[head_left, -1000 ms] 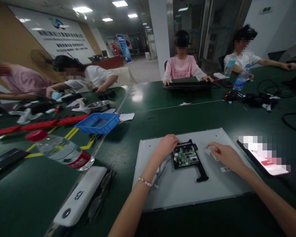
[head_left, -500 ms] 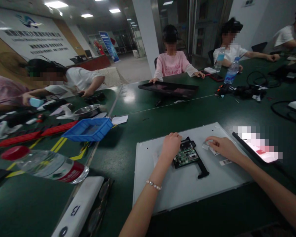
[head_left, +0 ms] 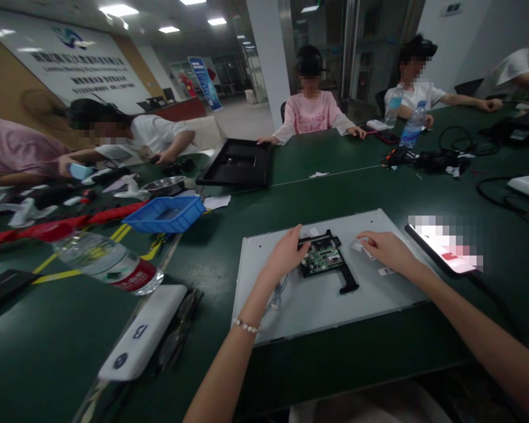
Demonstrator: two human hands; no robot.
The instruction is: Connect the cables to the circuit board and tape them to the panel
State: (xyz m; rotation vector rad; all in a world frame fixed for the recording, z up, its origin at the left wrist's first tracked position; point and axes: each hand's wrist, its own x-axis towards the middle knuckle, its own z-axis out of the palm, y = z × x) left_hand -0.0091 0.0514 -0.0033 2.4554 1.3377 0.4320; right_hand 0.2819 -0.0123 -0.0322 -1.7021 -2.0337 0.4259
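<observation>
"Since the earlier frame, the black frame (head_left: 238, 161) across the table has swung over to the left, at the hand of the co-worker in pink (head_left: 311, 114). And the near hands?"

"Left hand (head_left: 286, 252) has drawn back slightly, showing more of the black bracket (head_left: 348, 277) around the circuit board (head_left: 324, 258). Thumb and forefinger stand apart at the bracket's upper left corner; I can't tell whether they grip it."

"And the right hand (head_left: 381, 249)?"

"Thumb and finger closed on a small see-through piece (head_left: 357, 244), over the right part of the pale panel (head_left: 365, 291). Whether it's stuck there, I can't tell."

"Where's the board?"

"On the panel, between the hands, with loose wires (head_left: 275, 299) near the left wrist."

"Containers?"

"Blue tray (head_left: 167, 226) beyond the panel, to the left; its contents are too dim to name. Behind it, a metal bowl (head_left: 171, 189), inside unclear."

"Room at the edges?"

"Right side's tight: a lit phone (head_left: 461, 261) lies just beside the panel. Leftward, green tabletop (head_left: 214, 264) runs to the folded glasses (head_left: 167, 352) and white case (head_left: 145, 332)."
</observation>
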